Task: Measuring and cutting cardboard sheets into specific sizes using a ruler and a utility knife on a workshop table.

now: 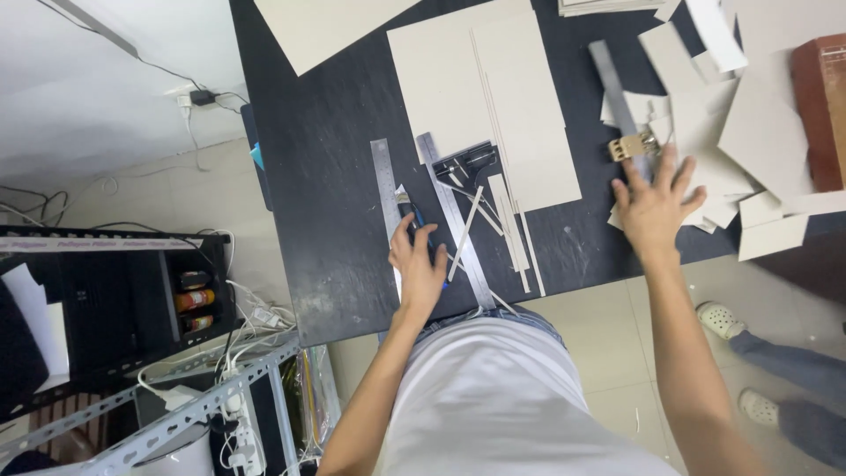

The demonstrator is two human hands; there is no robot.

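Nearest me, at the table's (335, 220) near edge, my left hand (418, 269) lies over a blue-handled craft knife (414, 216), fingers curled loosely round the handle; whether it truly grips or only rests there I cannot tell. The knife lies between two steel rulers: a short one (384, 181) just to its left and a longer one (456, 220) just to its right, running slantwise toward the near edge. Thin card offcuts (511, 234) are scattered beside the long ruler, some across it.

To handle this well, I judge I should keep the blade pointing away from my body and the fingers behind the tip, and sweep the slivers off the ruler so it sits flat.

Further out toward the right edge, my right hand (654, 203) is spread flat, palm down and grasping nothing, pressing on a heap of grey card pieces (749, 141). Just beyond its fingertips a small brass-coloured clamp (629, 146) sits on the end of a grey metal strip (612, 79). The loose pile could slide, so I would press straight down.

Farther still, a large card sheet (493, 79) with scored lines lies mid-table, and a reddish box (824, 106) sits at the far right edge.
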